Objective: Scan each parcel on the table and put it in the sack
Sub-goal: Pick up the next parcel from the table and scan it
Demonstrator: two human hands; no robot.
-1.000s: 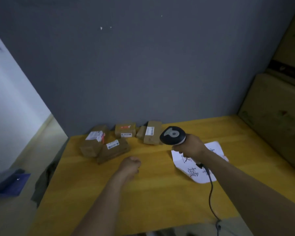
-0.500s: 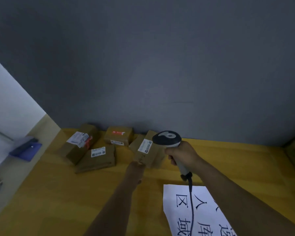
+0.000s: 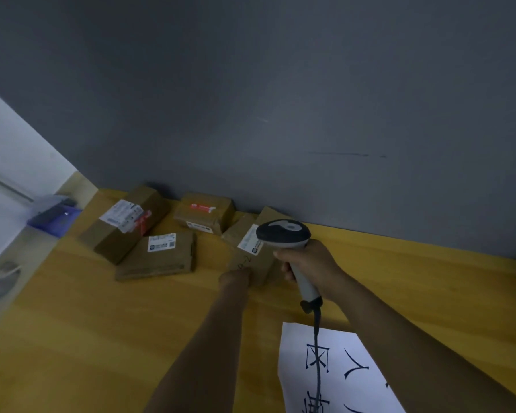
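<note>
The left hand sits at the near end of a long brown box. Its fingers are tucked out of sight, so I cannot tell if it grips the box or only touches it. The head of the scanner hides the far right part of that box and a bit of its white label. The print on the label is too blurry to read. The white paper is cut off at the bottom edge, and the cord runs over it. The right hand has its fingers wrapped tight round the scanner handle. The box lies flat on the yellow table, close to the grey wall, just right of the other boxes. Its long side runs away from the person toward the wall, leaning a little right, with the label at the far end.
</note>
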